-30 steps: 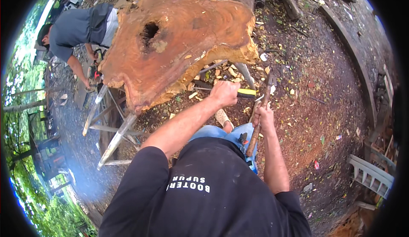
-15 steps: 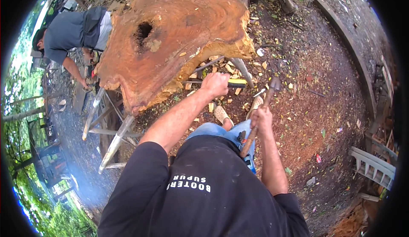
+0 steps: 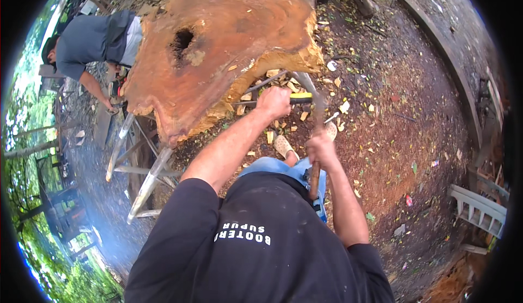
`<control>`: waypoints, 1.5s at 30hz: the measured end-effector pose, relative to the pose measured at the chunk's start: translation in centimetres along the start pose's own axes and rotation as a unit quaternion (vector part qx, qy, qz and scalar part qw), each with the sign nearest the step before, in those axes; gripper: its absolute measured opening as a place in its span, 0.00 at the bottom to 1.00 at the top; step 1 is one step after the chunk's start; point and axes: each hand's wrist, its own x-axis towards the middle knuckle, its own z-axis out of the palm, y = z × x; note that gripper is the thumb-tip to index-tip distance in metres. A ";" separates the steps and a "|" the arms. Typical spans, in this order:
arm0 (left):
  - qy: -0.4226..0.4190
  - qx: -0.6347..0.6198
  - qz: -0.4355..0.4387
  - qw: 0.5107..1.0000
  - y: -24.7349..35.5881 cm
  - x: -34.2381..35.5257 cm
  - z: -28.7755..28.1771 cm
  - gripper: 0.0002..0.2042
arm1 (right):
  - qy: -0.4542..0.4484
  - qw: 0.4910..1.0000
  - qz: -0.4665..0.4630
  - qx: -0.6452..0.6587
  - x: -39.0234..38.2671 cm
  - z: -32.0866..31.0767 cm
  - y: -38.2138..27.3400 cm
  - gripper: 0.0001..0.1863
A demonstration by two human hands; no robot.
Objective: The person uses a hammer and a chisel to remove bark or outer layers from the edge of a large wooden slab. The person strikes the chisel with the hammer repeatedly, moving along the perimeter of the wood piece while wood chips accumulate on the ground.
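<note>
My left hand point(image 3: 274, 103) is closed around a chisel point(image 3: 300, 98) with a yellow and black handle. Its metal blade points left, toward the rough pale edge of a thick wood slab point(image 3: 245, 33); whether the tip touches is hard to see. In my right hand point(image 3: 322, 149) is a hammer point(image 3: 315, 177), gripped by its long wooden handle. The hammer's head end is smeared by motion and lies at the butt of the chisel handle. The slab has a reddish-brown top with a dark hole, and rests on pale legs.
Beyond the slab's left side a co-worker point(image 3: 95, 41) bends over a power tool. Wood chips point(image 3: 271, 137) litter the ground by my feet. A long beam point(image 3: 444, 52) lies at the right, with a grey slatted plastic piece point(image 3: 478, 211) nearer me.
My right hand has swung the hammer to the left, bringing its head from beside the chisel to the chisel's butt. My left hand stays in nearly the same place.
</note>
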 end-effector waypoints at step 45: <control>0.065 -0.008 0.048 0.997 -3.5 -3.0 1.3 0.10 | 0.010 1.000 -0.013 0.006 -1.5 1.0 1.3 0.08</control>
